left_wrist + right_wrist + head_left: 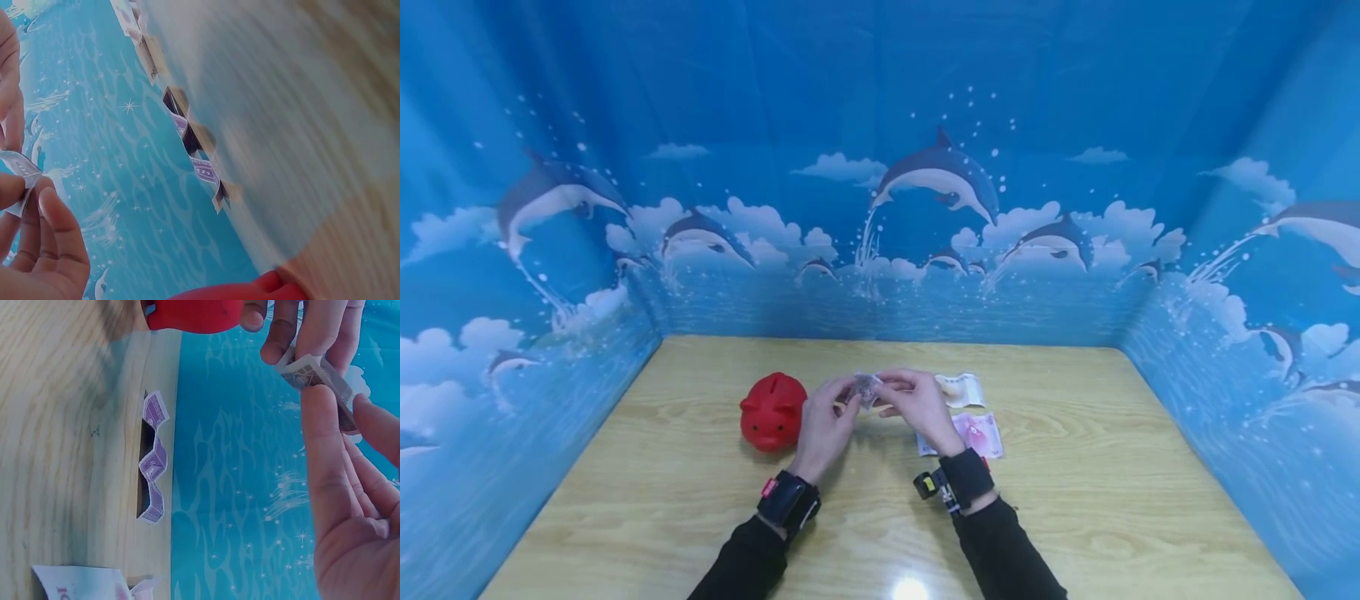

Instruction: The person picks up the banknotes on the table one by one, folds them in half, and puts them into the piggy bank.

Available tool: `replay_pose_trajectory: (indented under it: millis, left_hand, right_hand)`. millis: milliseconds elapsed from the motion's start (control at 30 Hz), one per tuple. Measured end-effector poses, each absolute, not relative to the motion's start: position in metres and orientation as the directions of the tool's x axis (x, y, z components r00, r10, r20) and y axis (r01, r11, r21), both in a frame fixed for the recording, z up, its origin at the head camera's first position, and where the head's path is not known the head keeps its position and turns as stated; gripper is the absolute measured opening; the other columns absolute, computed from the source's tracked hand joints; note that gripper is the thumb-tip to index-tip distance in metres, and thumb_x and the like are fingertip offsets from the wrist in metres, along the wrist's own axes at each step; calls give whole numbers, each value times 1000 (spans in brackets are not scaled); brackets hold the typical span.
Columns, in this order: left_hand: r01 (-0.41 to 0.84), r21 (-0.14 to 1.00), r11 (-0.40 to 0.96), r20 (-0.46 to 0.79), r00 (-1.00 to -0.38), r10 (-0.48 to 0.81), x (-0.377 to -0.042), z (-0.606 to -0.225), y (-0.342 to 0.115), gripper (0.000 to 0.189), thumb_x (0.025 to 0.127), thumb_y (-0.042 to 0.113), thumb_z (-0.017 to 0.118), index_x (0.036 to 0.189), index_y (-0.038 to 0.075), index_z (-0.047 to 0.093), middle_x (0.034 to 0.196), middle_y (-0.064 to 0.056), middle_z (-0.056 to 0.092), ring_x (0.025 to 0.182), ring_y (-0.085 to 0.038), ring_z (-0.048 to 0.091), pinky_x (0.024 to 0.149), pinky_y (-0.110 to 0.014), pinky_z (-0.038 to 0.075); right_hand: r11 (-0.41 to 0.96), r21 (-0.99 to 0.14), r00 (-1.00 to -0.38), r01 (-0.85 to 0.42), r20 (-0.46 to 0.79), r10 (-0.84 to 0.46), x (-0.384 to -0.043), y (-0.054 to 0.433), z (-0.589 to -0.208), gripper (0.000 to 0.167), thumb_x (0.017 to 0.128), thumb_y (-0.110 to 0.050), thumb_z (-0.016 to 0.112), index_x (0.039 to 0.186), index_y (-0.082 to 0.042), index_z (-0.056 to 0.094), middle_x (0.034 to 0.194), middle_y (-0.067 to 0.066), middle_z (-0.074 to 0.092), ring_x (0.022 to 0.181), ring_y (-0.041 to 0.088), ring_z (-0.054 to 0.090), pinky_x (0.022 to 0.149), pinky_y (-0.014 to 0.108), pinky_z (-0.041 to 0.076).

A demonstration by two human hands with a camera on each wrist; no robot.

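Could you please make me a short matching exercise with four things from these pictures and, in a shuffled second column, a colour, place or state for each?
Things
1. piggy bank
2. folded banknote
3. left sleeve
4. backdrop

Descriptions
A. black
B. blue, printed with dolphins
C. red
D. held in the fingers of the left hand and the right hand

Right pairs: 1-C, 2-D, 3-A, 4-B
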State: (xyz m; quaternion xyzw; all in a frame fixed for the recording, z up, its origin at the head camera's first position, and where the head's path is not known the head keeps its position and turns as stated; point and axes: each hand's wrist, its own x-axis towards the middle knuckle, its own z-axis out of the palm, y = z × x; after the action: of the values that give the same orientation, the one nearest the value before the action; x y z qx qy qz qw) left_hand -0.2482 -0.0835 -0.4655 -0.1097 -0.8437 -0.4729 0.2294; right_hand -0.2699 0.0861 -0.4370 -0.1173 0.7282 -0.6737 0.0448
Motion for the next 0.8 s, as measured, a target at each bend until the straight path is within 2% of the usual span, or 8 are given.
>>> replay_pose_trajectory:
  millis: [333, 533, 700, 800]
  left_hand:
    - [450, 712, 539, 506, -861, 52, -246, -466, -82, 28, 95, 16, 64, 122, 10, 69, 115, -6, 70, 93, -15, 65, 63, -21, 52]
    - [513, 639, 574, 554, -824, 120, -245, -468, -81, 29, 96, 12, 62, 124, 10, 68, 122, -10, 69, 104, -20, 67, 72, -25, 57]
    - [554, 622, 554, 597, -793, 123, -245, -469, -82, 31, 94, 9, 65, 124, 11, 68, 122, -8, 70, 102, -18, 69, 74, -28, 58]
    - [552, 633, 543, 577, -804, 145, -244, -468, -81, 31, 96, 14, 63, 127, 15, 67, 124, -4, 69, 100, -14, 69, 73, -25, 58]
  right_hand:
    - [55, -993, -970, -106, 91, -225, -270, 83, -439, 39, 89, -10, 71, 124, 4, 62, 102, 23, 71, 83, 24, 73, 72, 37, 61]
    - [39, -992, -971, -117, 106, -216, -270, 82, -440, 38, 89, -10, 71, 124, 3, 63, 100, 22, 71, 82, 25, 73, 72, 38, 61]
    - [11, -995, -973, -98, 93, -211, -271, 83, -439, 35, 89, -9, 71, 122, 1, 64, 99, 21, 71, 81, 22, 73, 72, 38, 61]
    - [-1, -994, -973, -108, 106, -203, -271, 83, -439, 36, 89, -9, 71, 122, 3, 64, 99, 21, 71, 79, 21, 72, 72, 38, 61]
